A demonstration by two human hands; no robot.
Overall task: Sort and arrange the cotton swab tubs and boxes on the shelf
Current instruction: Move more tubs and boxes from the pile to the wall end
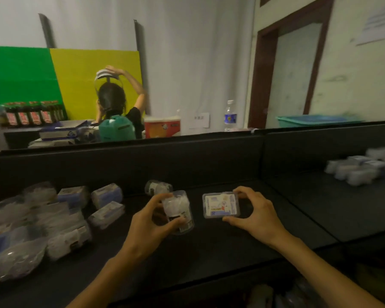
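Left hand [152,221] grips tub [178,211]; right hand [257,215] pinches box [221,205].

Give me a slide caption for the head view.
Left hand grips a round swab tub; right hand holds a flat box.

Clear round tub [178,211] packed with white cotton swabs, dark label low on its side, tilted and held off the black shelf [231,247], just left of the flat box. Flat rectangular box [221,205], clear with a white and blue printed lid, lid facing up, pinched at its near and far right edges. Second clear tub [157,187] lying on its side behind and left of the flat box. Loose heap of tubs and blue-labelled boxes [42,218] far to the left of the flat box. Blurred cluster of white boxes [362,167] far right and behind, in the next shelf section.
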